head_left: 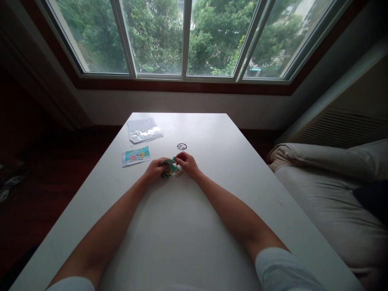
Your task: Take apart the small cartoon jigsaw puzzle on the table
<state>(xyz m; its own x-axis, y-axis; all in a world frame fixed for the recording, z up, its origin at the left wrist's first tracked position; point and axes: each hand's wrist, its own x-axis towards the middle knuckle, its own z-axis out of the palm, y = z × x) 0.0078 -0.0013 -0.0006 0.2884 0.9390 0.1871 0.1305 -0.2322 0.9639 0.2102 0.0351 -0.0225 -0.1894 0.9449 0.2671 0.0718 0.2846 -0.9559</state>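
Over the white table (194, 226), my left hand (155, 169) is closed on a small green jigsaw puzzle (169, 163) with knobbed edges and some yellow in its print. From the other side, my right hand (187, 163) pinches a puzzle piece at the puzzle's right edge; my fingers mostly hide that piece. Under the puzzle, something small and multicoloured shows, perhaps more pieces, too small to make out. A pale tan bit lies on the table below my right fingers.
A round black-and-white item (182, 146) lies just beyond my hands. To the left are a blue picture packet (136, 156) with cartoon figures and a clear plastic bag (145, 130) with white paper. A beige sofa (327, 202) stands right of the table, a window (184, 40) beyond.
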